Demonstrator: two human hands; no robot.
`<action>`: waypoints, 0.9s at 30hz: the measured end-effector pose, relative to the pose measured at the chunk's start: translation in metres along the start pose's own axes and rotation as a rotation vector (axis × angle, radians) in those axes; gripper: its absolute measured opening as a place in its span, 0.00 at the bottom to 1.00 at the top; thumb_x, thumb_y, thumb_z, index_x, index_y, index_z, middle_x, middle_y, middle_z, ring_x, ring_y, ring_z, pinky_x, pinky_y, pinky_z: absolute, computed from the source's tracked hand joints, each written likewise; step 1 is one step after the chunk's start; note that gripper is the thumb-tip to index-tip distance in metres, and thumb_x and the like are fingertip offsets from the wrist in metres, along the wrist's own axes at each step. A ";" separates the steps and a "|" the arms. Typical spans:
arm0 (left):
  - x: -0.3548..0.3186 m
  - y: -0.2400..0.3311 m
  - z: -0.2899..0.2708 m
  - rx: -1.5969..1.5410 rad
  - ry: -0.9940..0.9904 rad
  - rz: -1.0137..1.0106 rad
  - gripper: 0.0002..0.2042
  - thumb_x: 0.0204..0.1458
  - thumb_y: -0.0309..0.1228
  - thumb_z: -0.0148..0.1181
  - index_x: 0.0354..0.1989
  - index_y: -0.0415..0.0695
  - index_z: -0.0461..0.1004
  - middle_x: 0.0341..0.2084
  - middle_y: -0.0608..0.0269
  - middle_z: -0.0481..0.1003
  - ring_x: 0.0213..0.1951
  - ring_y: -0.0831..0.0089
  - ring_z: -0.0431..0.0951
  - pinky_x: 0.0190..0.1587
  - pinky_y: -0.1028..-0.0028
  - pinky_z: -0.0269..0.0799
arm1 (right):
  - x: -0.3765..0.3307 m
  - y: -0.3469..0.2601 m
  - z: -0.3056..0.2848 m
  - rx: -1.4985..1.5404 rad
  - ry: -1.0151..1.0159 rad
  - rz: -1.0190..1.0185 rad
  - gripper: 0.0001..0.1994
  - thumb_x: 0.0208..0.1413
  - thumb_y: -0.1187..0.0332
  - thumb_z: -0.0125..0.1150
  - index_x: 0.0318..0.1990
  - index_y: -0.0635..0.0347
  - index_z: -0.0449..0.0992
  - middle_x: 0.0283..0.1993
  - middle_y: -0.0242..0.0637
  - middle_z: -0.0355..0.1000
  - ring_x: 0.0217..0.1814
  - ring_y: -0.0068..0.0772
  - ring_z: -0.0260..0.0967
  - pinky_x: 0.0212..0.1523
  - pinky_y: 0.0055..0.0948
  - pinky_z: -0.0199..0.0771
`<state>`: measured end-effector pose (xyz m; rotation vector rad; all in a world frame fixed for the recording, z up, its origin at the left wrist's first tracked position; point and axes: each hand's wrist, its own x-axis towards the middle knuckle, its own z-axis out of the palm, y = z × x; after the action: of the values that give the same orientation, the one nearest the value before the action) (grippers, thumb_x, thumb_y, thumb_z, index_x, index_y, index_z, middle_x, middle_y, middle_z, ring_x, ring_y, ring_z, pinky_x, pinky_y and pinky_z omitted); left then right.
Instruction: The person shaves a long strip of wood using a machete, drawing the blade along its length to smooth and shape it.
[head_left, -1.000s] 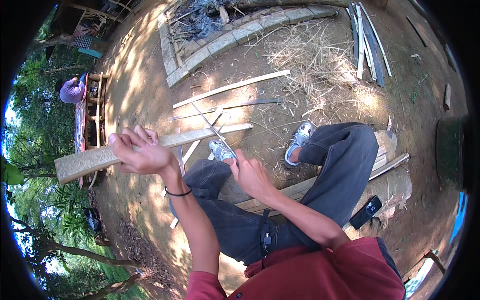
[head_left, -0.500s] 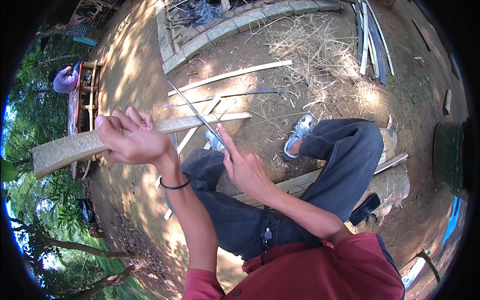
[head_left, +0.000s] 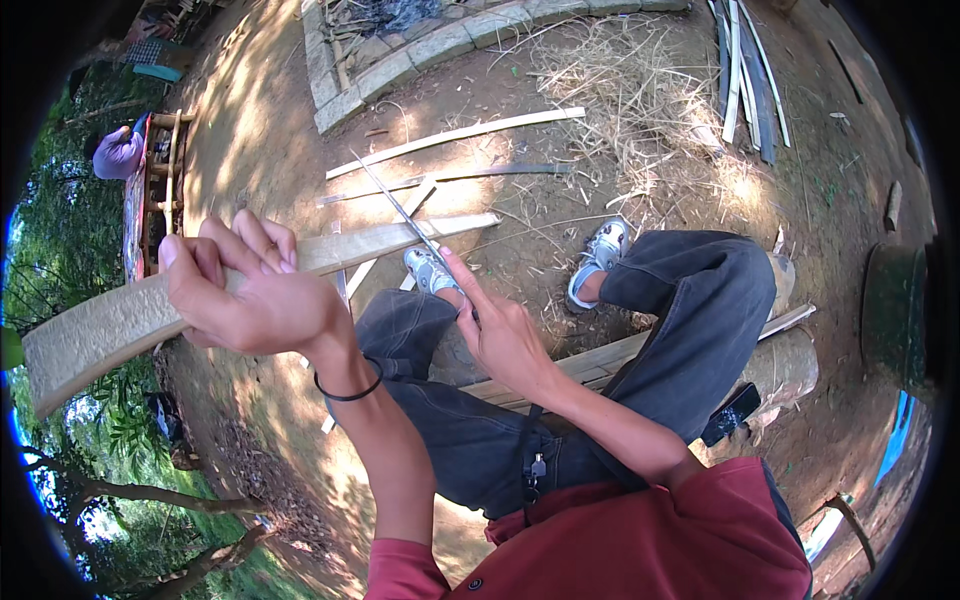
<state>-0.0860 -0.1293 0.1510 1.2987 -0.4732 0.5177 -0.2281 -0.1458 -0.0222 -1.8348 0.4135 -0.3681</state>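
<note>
My left hand (head_left: 245,285) is closed around a long pale strip of wood or bamboo (head_left: 100,335), broad at the left and tapering to a narrow end above my left shoe. In my right hand (head_left: 500,335) is a knife (head_left: 392,205), its thin blade pointing up and left. The blade lies across the strip near its narrow end, and my index finger stretches along the knife. Its handle is mostly hidden in my fist.
Loose strips (head_left: 460,140) lie on the dirt ahead, beside a heap of shavings (head_left: 640,90). A stone border (head_left: 420,60) surrounds ash. More long strips (head_left: 745,80) lie far right. A phone (head_left: 730,415) rests by the log (head_left: 785,365). Another person (head_left: 118,155) is far left.
My left hand has drawn the strip to the left and slightly down. The knife blade has shifted a little to the right and remains across the strip's narrow part.
</note>
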 end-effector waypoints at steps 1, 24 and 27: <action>0.001 0.001 -0.001 -0.027 -0.005 -0.023 0.18 0.61 0.37 0.44 0.20 0.46 0.51 0.13 0.70 0.45 0.12 0.81 0.45 0.13 0.78 0.42 | 0.001 0.005 0.001 0.003 -0.023 0.047 0.35 0.60 0.75 0.50 0.73 0.42 0.49 0.34 0.54 0.76 0.27 0.57 0.72 0.28 0.47 0.70; 0.005 0.004 -0.021 -0.068 -0.068 -0.067 0.18 0.62 0.39 0.43 0.19 0.50 0.50 0.11 0.70 0.46 0.11 0.81 0.44 0.12 0.81 0.44 | 0.006 0.017 0.009 0.003 -0.072 0.078 0.34 0.59 0.76 0.50 0.73 0.43 0.50 0.37 0.47 0.78 0.24 0.52 0.73 0.28 0.45 0.73; 0.006 0.003 -0.021 -0.082 -0.059 -0.057 0.18 0.62 0.38 0.43 0.20 0.48 0.52 0.12 0.70 0.46 0.12 0.81 0.45 0.12 0.81 0.44 | 0.009 0.007 0.005 0.084 -0.055 0.048 0.34 0.59 0.77 0.49 0.73 0.46 0.50 0.36 0.49 0.79 0.24 0.52 0.73 0.28 0.44 0.72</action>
<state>-0.0821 -0.1070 0.1529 1.2476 -0.4997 0.4092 -0.2186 -0.1473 -0.0303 -1.7465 0.3973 -0.2972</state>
